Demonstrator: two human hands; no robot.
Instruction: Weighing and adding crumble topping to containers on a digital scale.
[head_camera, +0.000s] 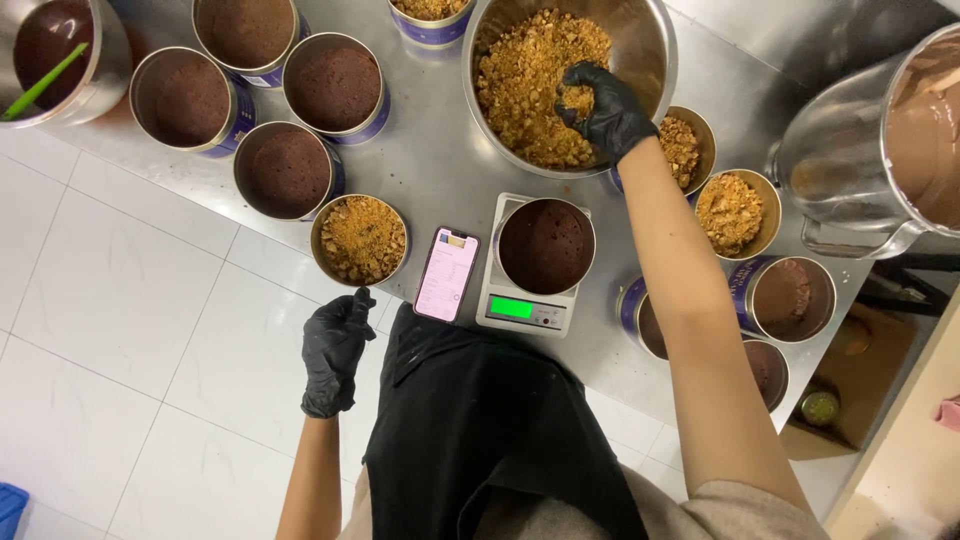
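Over steel bowl (640, 60), right hand (600, 105) grabbing crumbs (525, 85), left hand (335, 350) idle

phone (447, 273) beside scale (528, 308) | green-handled pot (60, 50) far corner | steel jug (880, 140) of brown batter | blue crate (10, 508) on floor

Head view (near), straight down

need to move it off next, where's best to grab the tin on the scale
Take the tin on the scale by its round side wall, from above or the front edge, fingers either side. It stands upright with an open top and dark filling near the rim, so avoid gripping inside; the big bowl crowds the far side.
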